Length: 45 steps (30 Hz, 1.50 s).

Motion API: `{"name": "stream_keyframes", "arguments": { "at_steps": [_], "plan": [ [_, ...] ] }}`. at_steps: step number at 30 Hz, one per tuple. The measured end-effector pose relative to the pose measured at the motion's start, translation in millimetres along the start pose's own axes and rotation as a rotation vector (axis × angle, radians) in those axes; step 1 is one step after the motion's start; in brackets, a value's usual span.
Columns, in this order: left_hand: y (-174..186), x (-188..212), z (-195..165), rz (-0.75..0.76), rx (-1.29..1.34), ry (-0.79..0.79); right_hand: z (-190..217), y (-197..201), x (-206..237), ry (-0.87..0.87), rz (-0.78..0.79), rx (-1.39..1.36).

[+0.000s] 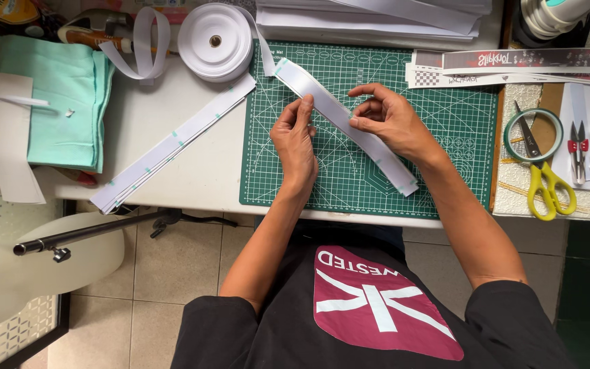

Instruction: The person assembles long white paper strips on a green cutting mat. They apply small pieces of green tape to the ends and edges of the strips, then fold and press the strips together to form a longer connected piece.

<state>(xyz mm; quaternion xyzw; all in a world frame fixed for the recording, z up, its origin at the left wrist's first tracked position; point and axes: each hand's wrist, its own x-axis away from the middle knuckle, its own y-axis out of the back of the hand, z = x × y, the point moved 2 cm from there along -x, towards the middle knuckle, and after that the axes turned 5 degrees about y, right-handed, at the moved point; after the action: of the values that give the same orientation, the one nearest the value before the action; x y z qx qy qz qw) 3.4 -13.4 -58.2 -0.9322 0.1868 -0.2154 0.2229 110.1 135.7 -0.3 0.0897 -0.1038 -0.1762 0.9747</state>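
Your long white ribbon strip point(349, 126) lies slantwise across the dark green gridded cutting mat point(459, 130), its long axis running from the mat's upper left corner down toward the mat's lower right, where the free end rests flat. Your left hand point(295, 140) sits on the near side of the strip, a little left of the mat's middle, with thumb and fingertips closed in a pinch on the strip's edge. Your right hand point(390, 116) arches over the strip from the far side, just right of the left hand, its fingertips pressing down on the white band; whether the thumb grips underneath is hard to tell from this angle. Both hands meet the strip at about its midpoint, so neither is clearly nearer, and the strip passes between them. Up past the mat's top left corner, the strip leads to a large white ribbon roll point(215, 41) on the counter point(192, 171). Left of the mat lies a stack of cut white strips point(172, 147). Right of the mat, yellow-handled scissors point(548, 181) rest inside a green tape ring point(513, 147).
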Motion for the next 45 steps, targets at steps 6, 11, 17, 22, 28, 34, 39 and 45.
{"name": "stream_keyframes", "arguments": {
  "at_steps": [6,11,17,22,28,34,39,45],
  "plan": [
    [1,14,2,0.113,0.049,0.22,8,1,8,0.067,0.004,-0.063],
    [-9,30,13,0.275,-0.015,0.227,8,5,13,0.109,-0.026,0.01],
    [-15,31,18,0.245,0.025,0.187,5,4,17,0.245,-0.137,0.159],
    [-16,33,23,0.222,0.061,0.215,6,1,21,0.321,-0.204,0.356],
    [-15,32,26,0.209,0.056,0.194,13,-2,24,0.38,-0.253,0.372],
    [-17,34,23,0.217,0.064,0.154,14,-5,23,0.378,-0.251,0.425],
    [-19,36,20,0.232,0.032,0.098,12,-5,21,0.372,-0.254,0.42],
    [-19,37,17,0.244,0.009,0.07,10,-3,21,0.325,-0.249,0.393]
  ]
}}
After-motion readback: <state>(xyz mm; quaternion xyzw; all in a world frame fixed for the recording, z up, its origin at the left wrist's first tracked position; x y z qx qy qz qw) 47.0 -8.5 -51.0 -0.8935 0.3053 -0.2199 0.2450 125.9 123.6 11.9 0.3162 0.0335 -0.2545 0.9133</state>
